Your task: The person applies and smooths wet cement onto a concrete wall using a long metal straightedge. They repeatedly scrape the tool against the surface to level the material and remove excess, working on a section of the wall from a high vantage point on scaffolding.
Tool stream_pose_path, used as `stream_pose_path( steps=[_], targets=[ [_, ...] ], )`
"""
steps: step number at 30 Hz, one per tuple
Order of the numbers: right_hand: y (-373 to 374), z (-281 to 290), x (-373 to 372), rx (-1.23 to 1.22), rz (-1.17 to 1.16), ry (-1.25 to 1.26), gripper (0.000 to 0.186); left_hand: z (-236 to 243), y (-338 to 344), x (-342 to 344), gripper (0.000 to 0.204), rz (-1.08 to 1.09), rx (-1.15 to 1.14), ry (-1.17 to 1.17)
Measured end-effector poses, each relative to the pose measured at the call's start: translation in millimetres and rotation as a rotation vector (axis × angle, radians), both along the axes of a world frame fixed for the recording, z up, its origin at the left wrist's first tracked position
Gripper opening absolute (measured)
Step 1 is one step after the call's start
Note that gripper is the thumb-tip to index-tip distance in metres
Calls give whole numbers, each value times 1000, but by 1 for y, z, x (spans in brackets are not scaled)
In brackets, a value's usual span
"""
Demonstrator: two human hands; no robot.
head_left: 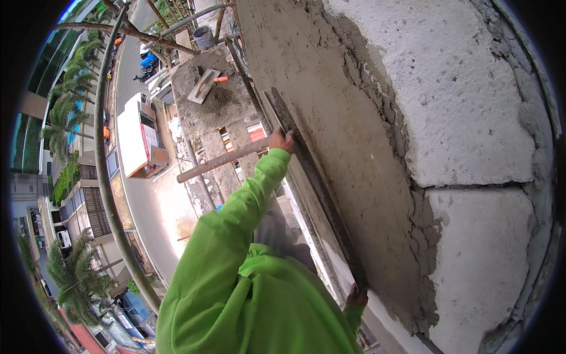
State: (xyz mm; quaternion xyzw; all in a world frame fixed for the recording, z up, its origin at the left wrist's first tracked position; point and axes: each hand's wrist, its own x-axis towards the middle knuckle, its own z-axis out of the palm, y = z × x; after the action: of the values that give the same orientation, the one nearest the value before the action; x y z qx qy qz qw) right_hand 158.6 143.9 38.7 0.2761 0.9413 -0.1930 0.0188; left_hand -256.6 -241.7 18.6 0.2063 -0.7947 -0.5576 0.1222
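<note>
While our left hand [282, 141], far, and right hand [356, 295], near, have fingers closed round the long, straight, dark-grey bar [324, 192] along the smooth brown-grey mortar layer [354, 159]'s left side, we should press evenly.

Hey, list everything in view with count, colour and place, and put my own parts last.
Long bar: one, dark grey, slanting along the wall
Plaster: one layer, brown-grey, right of the bar
Blocks: at least two, pale grey, right side
Mortar: one patch, grey, upper centre-left
Trowel: one, grey with orange handle, on the mortar
Bucket: one, grey-blue, near top
Poles: several, brown and grey, left and top
Road: one, grey, left
Palms: several, green, far left
Green top: one, bright green, bottom centre
Left hand: one, bare, holding the bar's upper part
Right hand: one, bare, holding its lower end
</note>
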Motion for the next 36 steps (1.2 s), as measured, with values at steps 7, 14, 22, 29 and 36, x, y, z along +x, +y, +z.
stream_pose_path(
  steps=[7, 14, 22, 29, 36],
  targets=[
    [-6, -67, -34, -1490, -1113, 667, 25, -131, -38, -35, 30, 19, -64, -348],
    [-43, -110, -57, -1089, -684, 458, 22, -150, -31, -103, 35, -62, -54, -353],
    [-56, -117, -90, -1671, -1293, 699, 26, -115, -35, -116, 21, -24, 124, -181],
    [-24, -112, -58, -1685, -1203, 599, 28, -43, -1, -67, 11, 66, -17, -265],
    [15, -115, -13, -1746, -1097, 633, 28, -55, 26, -38, 8, 111, 129, -159]
  ],
)
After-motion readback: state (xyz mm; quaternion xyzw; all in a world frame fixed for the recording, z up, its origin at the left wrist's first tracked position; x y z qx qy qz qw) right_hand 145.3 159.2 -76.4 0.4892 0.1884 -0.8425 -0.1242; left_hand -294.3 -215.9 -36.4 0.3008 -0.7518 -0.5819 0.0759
